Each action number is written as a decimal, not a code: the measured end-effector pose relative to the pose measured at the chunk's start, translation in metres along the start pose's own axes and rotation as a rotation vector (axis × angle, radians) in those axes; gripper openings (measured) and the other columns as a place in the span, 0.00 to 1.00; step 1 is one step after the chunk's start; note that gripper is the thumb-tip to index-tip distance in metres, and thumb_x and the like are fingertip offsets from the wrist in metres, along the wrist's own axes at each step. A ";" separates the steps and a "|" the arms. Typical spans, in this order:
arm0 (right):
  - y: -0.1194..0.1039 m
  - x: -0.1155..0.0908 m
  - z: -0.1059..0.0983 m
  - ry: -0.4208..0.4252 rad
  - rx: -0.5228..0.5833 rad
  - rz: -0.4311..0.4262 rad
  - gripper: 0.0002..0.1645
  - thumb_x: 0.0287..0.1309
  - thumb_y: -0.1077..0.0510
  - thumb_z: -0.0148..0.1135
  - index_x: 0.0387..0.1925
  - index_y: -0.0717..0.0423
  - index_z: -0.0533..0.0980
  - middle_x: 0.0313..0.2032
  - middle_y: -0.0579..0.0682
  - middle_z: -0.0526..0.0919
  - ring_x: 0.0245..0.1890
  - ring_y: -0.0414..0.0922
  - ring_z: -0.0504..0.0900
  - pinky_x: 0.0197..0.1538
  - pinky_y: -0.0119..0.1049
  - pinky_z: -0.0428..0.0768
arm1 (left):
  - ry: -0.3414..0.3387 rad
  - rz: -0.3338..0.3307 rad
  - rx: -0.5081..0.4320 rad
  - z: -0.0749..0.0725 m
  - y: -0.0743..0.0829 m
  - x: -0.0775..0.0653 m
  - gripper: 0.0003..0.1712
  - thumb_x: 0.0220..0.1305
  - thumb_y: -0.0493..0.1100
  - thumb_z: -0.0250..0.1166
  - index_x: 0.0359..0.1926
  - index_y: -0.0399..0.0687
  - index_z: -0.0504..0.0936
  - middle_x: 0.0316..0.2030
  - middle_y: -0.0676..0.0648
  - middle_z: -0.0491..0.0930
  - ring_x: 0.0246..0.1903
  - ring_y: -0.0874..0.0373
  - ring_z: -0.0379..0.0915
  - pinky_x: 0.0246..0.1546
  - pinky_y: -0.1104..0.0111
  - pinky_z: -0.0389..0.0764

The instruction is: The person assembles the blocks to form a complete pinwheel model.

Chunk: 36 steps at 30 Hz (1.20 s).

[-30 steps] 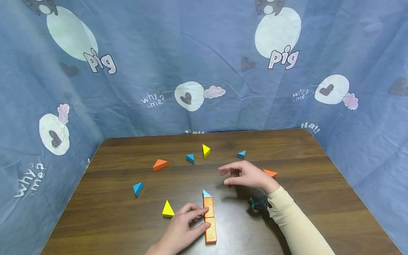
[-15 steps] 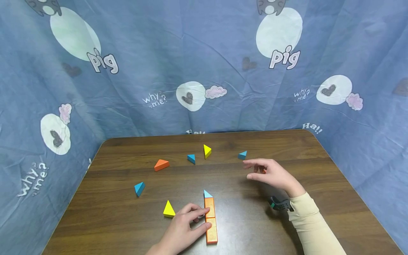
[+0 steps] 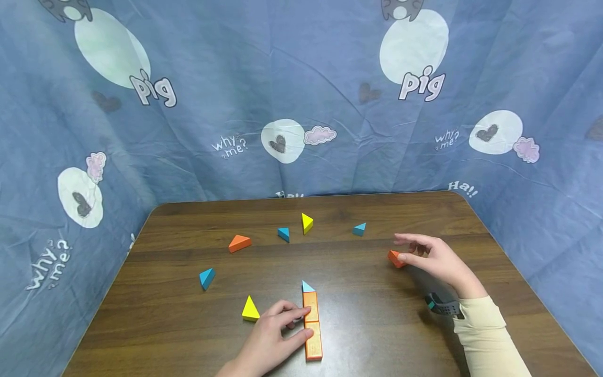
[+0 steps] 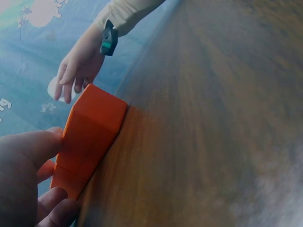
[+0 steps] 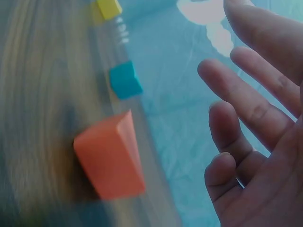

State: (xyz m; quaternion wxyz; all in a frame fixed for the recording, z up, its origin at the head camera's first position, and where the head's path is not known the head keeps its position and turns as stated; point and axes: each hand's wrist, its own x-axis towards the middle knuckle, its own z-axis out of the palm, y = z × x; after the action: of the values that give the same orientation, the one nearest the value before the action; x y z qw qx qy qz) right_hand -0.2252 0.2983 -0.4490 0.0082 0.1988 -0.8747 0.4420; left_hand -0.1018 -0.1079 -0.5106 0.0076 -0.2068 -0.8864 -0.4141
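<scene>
Two orange rectangular blocks (image 3: 313,340) lie end to end on the table in the head view. A light blue triangular block (image 3: 308,287) caps their far end. My left hand (image 3: 270,337) rests its index finger and thumb on the two orange blocks; in the left wrist view its fingertips meet one long edge of the orange row (image 4: 92,127). At the right, my right hand (image 3: 438,262) hovers by an orange triangular block (image 3: 395,258), fingers loosely spread. The right wrist view shows this orange triangular block (image 5: 113,158) apart from the right hand's fingers (image 5: 227,82).
Yellow triangular blocks lie by the left hand (image 3: 250,310) and at the back (image 3: 307,223). Blue triangular blocks (image 3: 359,229) are scattered at the back and left, with another orange triangular block (image 3: 239,243) at back left. A patterned blue cloth (image 3: 226,173) surrounds the table (image 3: 348,335).
My right hand has moved rightward from near the middle of the table to the orange triangular block at the right. The left hand has stayed on the orange row.
</scene>
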 end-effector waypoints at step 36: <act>0.064 -0.015 0.000 -0.009 -0.130 0.093 0.22 0.60 0.46 0.69 0.54 0.49 0.83 0.46 0.45 0.85 0.39 0.39 0.80 0.42 0.31 0.77 | -0.012 -0.031 0.002 0.001 0.000 0.001 0.26 0.61 0.65 0.66 0.57 0.63 0.84 0.43 0.62 0.73 0.36 0.68 0.71 0.35 0.73 0.74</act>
State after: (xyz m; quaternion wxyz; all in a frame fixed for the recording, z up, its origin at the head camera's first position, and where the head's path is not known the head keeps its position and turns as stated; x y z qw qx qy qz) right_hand -0.2338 0.3375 -0.5015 -0.0032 0.1590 -0.9098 0.3835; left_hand -0.1023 -0.1069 -0.5107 -0.0041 -0.1957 -0.8898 -0.4122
